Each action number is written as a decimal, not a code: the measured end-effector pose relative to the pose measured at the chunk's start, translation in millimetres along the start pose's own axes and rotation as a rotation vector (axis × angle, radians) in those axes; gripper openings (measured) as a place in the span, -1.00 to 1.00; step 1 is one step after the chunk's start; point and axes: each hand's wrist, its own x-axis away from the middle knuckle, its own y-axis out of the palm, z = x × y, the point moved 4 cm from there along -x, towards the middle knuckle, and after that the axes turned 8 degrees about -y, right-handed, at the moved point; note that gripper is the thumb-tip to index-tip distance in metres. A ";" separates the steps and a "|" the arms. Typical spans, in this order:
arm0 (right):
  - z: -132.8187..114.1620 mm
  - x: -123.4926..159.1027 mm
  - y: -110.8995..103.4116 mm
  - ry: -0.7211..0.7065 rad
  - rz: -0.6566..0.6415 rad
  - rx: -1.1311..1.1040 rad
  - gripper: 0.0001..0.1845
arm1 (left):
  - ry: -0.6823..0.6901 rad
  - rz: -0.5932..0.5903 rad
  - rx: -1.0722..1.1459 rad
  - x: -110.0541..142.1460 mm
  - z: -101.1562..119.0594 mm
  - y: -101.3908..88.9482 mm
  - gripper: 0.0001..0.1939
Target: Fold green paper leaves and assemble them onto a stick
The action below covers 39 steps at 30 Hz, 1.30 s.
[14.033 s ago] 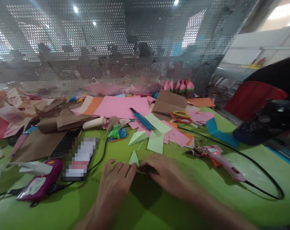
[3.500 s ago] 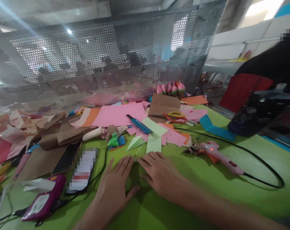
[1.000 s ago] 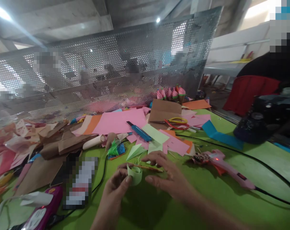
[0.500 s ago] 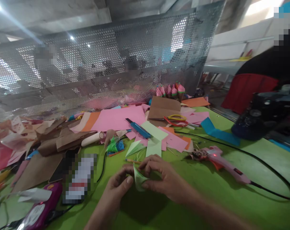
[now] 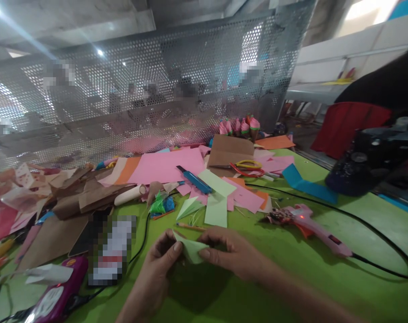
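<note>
A small piece of light green paper [image 5: 191, 250] is held between both hands, low over the green table. My left hand [image 5: 164, 256] pinches its left edge, thumb on top. At the paper's right end, my right hand [image 5: 228, 249] grips with thumb and bent fingers. The fingers under the paper are partly hidden. Just beyond the hands lie a pencil [image 5: 192, 227], a folded light green paper piece [image 5: 189, 207] and light green strips [image 5: 217, 213].
A pink glue gun [image 5: 320, 231] with a black cord lies at right. Behind are a blue utility knife [image 5: 194, 179], scissors [image 5: 249, 168] and pink paper [image 5: 170, 166]. A purple power strip [image 5: 55, 291] sits at left. A dark container [image 5: 368, 161] stands at right, near a person's red garment.
The light green paper has gone from a curled, upright cone shape to a flatter, more opened-out piece. My left thumb now presses on its left corner; my right fingers have lowered.
</note>
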 end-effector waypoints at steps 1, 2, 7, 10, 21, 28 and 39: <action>1.7 -0.2 0.8 0.018 -0.011 -0.026 -0.70 | -0.003 0.014 0.010 0.7 0.6 0.2 -0.75; 3.4 -0.4 1.3 0.035 -0.010 -0.046 -0.69 | -0.011 0.020 0.013 1.4 1.1 1.0 -0.75; 6.7 0.2 0.4 0.058 0.081 -0.078 -0.64 | -0.018 0.011 -0.036 3.6 1.9 4.8 -0.70; 6.3 1.1 0.3 0.072 0.107 -0.098 -0.64 | 0.006 -0.017 -0.112 3.1 2.0 5.0 -0.71; 2.8 1.0 -4.2 0.098 0.121 -0.106 -0.62 | 0.079 -0.039 -0.150 1.1 6.6 8.7 -0.78; 3.5 -0.1 -6.0 0.032 0.141 0.010 -0.68 | 0.100 -0.028 -0.119 -8.6 -1.7 2.8 -0.70; -15.7 -44.6 -39.3 -0.047 0.297 0.343 -0.76 | 0.214 0.156 -0.053 -16.4 10.0 -17.7 -0.51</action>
